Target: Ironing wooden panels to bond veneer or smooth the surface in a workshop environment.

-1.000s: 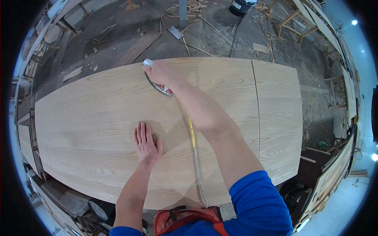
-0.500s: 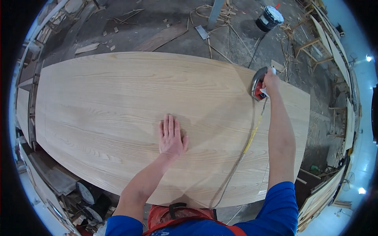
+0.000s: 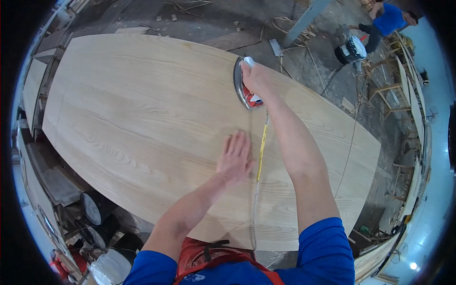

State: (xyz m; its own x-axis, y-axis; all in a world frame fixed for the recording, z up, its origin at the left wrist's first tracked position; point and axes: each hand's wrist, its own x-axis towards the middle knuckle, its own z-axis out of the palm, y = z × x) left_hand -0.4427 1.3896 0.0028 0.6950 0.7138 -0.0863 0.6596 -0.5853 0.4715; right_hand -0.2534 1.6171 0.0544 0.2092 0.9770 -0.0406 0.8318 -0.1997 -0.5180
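So we've got our right arm (image 3: 304, 152) reaching toward the far side, elbow a little bent, with the right hand (image 3: 256, 80) wrapped tight around the white-ended handle (image 3: 248, 61) of a red and grey metal iron (image 3: 239, 84). The iron is on a long, pale wood-grain panel with curved edges (image 3: 142, 109), near its far edge and just right of the middle. Our left hand (image 3: 235, 154) is well apart from the right and nearer us, palm down, fingers pointing far; it's kinda blurry, so we can't tell if it's touching the wood. A yellow and grey braided cord (image 3: 261, 152) runs between our arms to the panel's near edge.
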